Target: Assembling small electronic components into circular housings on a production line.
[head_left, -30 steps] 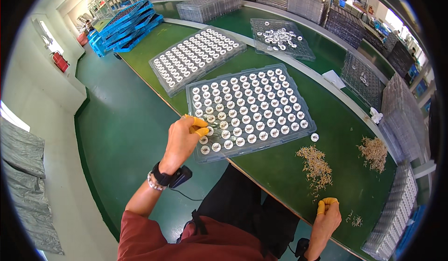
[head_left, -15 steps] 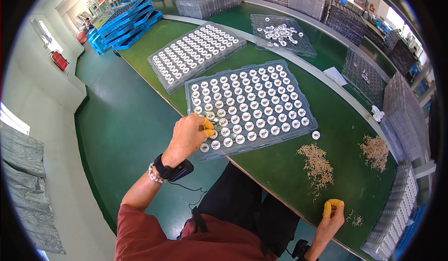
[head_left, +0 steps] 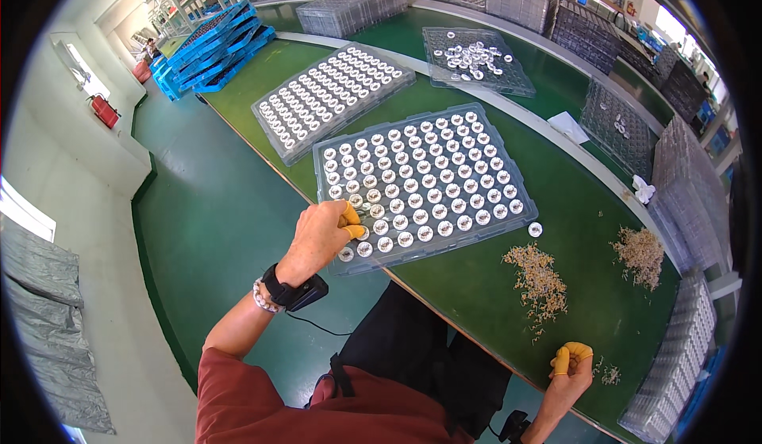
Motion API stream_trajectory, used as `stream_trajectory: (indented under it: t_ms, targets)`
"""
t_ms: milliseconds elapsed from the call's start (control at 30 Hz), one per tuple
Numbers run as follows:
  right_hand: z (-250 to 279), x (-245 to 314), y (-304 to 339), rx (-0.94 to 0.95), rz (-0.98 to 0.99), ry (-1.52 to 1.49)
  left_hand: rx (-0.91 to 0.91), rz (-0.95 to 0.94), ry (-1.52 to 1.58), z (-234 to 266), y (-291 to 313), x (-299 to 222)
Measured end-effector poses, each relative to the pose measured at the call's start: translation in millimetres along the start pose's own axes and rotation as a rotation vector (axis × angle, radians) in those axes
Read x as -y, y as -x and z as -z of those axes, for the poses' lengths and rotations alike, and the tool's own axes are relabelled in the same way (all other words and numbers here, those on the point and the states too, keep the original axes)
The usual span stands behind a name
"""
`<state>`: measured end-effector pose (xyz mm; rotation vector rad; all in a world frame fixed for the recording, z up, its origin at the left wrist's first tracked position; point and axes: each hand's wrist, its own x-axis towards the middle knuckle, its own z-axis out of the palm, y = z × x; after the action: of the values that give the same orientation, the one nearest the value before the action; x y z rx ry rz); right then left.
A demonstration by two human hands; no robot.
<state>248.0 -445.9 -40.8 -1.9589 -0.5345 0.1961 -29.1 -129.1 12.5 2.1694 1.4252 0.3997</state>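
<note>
A clear plastic tray [head_left: 508,162] holds rows of round silvery-white pieces with dark centres. My left hand [head_left: 313,234], in yellow finger cots, reaches over the tray's near left corner. Its thumb and finger pinch together beside a round piece [head_left: 364,234]; whatever lies between the tips is too small to make out. My right hand [head_left: 570,376], also in yellow finger cots, rests near the table's front edge with fingers curled and tips pressed together. What it holds, if anything, is hidden. Just beside it lies a scatter of tiny pale parts [head_left: 609,375].
A larger heap of tiny tan parts [head_left: 540,281] and another heap [head_left: 638,257] lie on the green table [head_left: 444,285]. One loose round piece [head_left: 535,229] sits by the tray. Behind are a second filled tray [head_left: 295,149], a tray of jumbled pieces [head_left: 476,87] and stacked trays [head_left: 686,194].
My left hand has shifted slightly toward the tray's near edge, its pinching fingers drawn closer together. My right hand has turned a little in nearly the same place. The view has shifted slightly.
</note>
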Motion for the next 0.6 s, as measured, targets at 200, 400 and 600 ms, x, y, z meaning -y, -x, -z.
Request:
stream_trajectory:
  t_ms: [200, 400, 600]
  targets:
    - [2.0, -6.2, 0.8, 0.011, 0.001, -0.056, -0.097, -0.078, 0.015, -6.6, -3.8, 13.9]
    - [1.1, -7.8, 1.6, 0.005, 0.046, -0.071, -0.233, -0.075, -0.168, -4.5, -31.2, 17.3]
    - [2.2, -2.6, 4.2, -0.001, 0.002, -0.097, -0.156, -0.021, -0.073, 3.1, -33.5, 11.0]
